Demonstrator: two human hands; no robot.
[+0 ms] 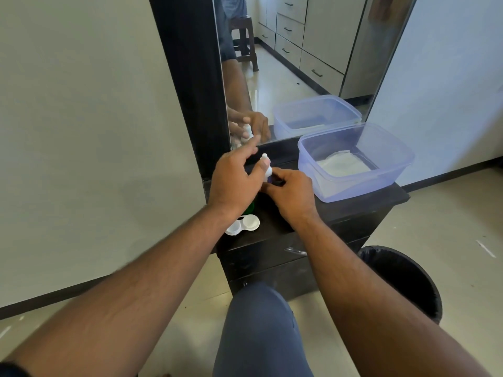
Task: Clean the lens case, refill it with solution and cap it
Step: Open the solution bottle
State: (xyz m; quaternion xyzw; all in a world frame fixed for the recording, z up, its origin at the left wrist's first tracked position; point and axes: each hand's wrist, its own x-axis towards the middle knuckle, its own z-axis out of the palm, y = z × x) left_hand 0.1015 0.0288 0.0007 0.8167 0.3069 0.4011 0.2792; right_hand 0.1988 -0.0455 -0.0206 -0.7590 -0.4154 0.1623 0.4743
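A white lens case (243, 225) lies with both wells uncovered on the dark cabinet top (353, 205), near its front left corner. A green cap (250, 207) shows just behind it, mostly hidden under my left wrist. A small white solution bottle (266, 165) stands upright further back. My right hand (292, 195) grips its lower body with curled fingers. My left hand (235, 180) hovers beside the bottle with the index finger stretched out and the thumb against the bottle's neck. Whether the nozzle is capped is unclear.
A translucent blue plastic tub (394, 170) with a white cloth inside fills the right of the cabinet top. A mirror (299, 63) stands right behind. A black bin (405, 278) sits on the floor at the right, my knee (258, 322) in front of the drawers.
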